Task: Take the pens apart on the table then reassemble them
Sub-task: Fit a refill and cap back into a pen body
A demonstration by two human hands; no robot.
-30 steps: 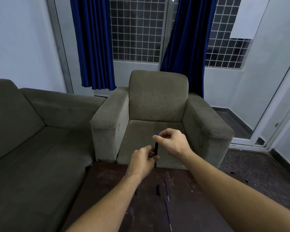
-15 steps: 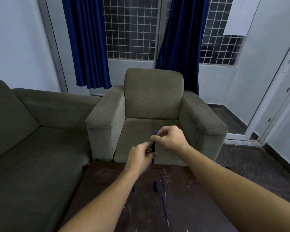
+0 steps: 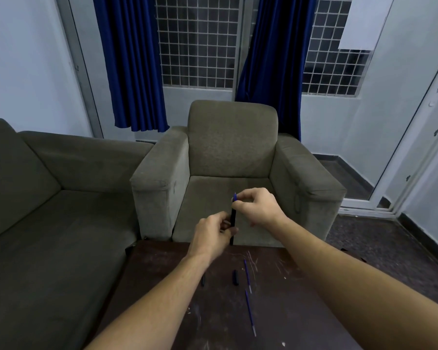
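Note:
I hold a dark pen barrel (image 3: 233, 218) upright above the far edge of the dark wooden table (image 3: 301, 299). My left hand (image 3: 213, 236) grips its lower part. My right hand (image 3: 257, 207) pinches the blue end (image 3: 235, 197) at its top. On the table lie two thin blue refills (image 3: 247, 275) (image 3: 250, 315), a short black pen piece (image 3: 235, 277) and another small black piece (image 3: 203, 280) partly hidden beside my left forearm.
A grey armchair (image 3: 233, 152) stands just beyond the table, and a grey sofa (image 3: 48, 198) runs along the left. Blue curtains (image 3: 132, 61) hang over barred windows behind. The dark floor (image 3: 379, 248) lies to the right, with a glass door at the far right.
Both hands keep the same hold on the upright pen. The view has shifted slightly, and my right hand's fingers have moved a little at the pen's top.

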